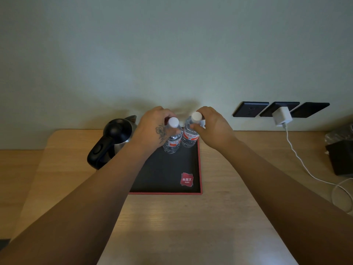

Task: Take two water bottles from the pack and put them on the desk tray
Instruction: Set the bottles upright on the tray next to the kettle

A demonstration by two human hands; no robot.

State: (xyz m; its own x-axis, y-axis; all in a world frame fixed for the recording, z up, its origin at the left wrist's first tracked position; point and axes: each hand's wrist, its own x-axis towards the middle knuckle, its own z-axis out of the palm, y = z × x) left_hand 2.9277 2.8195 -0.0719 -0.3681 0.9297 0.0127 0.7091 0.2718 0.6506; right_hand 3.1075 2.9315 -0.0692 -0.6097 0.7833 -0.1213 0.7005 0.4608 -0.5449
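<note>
Two clear water bottles with white caps and red labels stand upright side by side at the far end of the black desk tray (166,173), which has a red rim and a red logo. My left hand (152,127) wraps the neck of the left bottle (172,141). My right hand (212,123) pinches the neck of the right bottle (190,137) just under its cap. Both bottle bases rest on the tray floor. The pack is out of view.
A black and steel kettle (112,138) stands left of the tray, close to my left forearm. A white charger (282,116) sits in a wall socket at the right, its cable (299,159) trailing over the wooden desk (191,226). A dark object (342,157) lies at the far right.
</note>
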